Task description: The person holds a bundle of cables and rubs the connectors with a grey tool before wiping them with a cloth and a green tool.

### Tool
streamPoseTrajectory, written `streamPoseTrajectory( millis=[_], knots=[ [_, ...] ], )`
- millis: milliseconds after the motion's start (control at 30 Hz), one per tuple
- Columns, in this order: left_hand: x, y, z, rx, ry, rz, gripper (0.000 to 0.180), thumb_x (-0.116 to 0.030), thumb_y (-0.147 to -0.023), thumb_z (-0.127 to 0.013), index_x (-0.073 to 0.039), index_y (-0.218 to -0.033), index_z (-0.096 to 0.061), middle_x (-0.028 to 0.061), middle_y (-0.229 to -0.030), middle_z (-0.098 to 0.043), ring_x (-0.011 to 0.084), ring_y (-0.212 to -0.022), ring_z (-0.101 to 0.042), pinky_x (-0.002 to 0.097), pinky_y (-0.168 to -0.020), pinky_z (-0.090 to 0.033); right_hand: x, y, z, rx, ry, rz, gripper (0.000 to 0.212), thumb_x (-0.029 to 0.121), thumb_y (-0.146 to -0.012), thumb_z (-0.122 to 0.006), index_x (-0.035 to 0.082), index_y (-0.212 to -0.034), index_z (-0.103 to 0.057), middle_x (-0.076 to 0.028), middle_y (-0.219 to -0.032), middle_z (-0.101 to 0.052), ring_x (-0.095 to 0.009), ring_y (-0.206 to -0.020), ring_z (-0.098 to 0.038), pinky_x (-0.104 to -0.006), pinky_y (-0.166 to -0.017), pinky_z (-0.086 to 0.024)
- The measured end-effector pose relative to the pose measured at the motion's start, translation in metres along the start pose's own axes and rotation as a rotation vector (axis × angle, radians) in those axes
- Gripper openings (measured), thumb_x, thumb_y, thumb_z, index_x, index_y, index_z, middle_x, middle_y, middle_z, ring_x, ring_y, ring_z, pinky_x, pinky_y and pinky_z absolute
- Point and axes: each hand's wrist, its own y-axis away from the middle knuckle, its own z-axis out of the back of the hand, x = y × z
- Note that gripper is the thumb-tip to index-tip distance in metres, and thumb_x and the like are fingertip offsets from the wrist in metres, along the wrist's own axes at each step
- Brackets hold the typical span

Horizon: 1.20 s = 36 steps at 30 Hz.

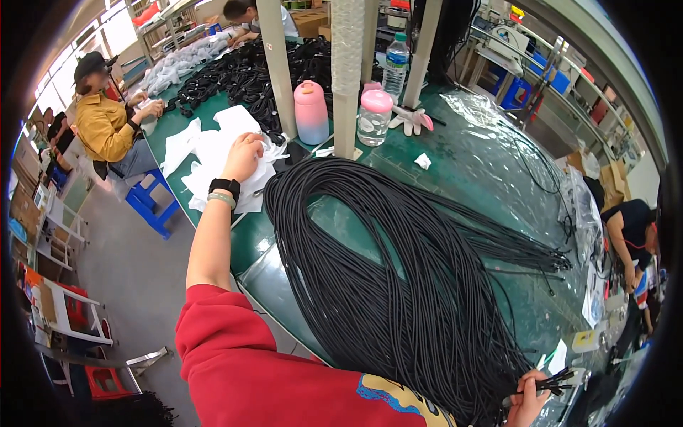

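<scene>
A large looped bundle of black cables [427,299] lies across the green table in front of me. At its near right end, my right hand [526,401] is closed around several black cable ends [557,383] whose tips stick out past the fingers. My left hand [244,158] is stretched away over a pile of thin white sheets [210,153], left of the cable loop. Its fingers curl together against the white sheets and seem to pinch one; the fingertips are partly hidden. A black band and a pale bangle circle my left wrist.
Metal posts [346,135] rise behind the bundle. Near them stand a pink-blue bottle [311,114], a pink-lidded jar [375,117], a water bottle [395,64] and a glove [410,121]. More coiled cables [245,78] lie at the back. A co-worker [107,117] sits at left, near a blue stool [153,203].
</scene>
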Motion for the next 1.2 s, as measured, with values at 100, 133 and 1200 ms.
streamPoseTrajectory(
  millis=[100,133,1200],
  knots=[
    [0.004,0.004,0.001,-0.036,0.022,-0.03,0.012,0.003,-0.057,-0.051,-0.007,-0.064,-0.05,0.006,-0.099,-0.057,0.0293,-0.102,-0.046,0.0365,-0.086,-0.038,-0.002,-0.004,0.004,0.032,-0.01,0.003,0.007,0.012,-0.082,-0.054,0.005,-0.082,-0.055,0.001,-0.061,-0.043,-0.004,-0.042,-0.032,-0.0171,-0.038,-0.031],
    [0.005,0.005,0.004,-0.037,0.014,-0.021,0.012,0.003,-0.057,-0.051,-0.007,-0.064,-0.05,0.006,-0.099,-0.057,0.0293,-0.102,-0.046,0.0365,-0.086,-0.038,-0.001,-0.005,0.003,0.044,-0.009,0.005,0.007,0.012,-0.082,-0.054,0.005,-0.082,-0.055,0.001,-0.061,-0.043,-0.004,-0.042,-0.032,-0.0171,-0.038,-0.031],
    [-0.617,0.003,0.066,2.002,1.434,-0.559,0.047,-0.021,-0.085,-0.049,0.002,-0.123,-0.034,0.0013,-0.066,-0.051,0.0071,-0.048,-0.045,0.0214,-0.049,-0.039,-0.015,-0.024,0.086,0.13,0.079,0.304,0.027,0.023,-0.074,-0.064,-0.001,-0.085,-0.059,-0.005,-0.069,-0.057,-0.007,-0.066,-0.05,-0.0245,-0.059,-0.041]
  ],
)
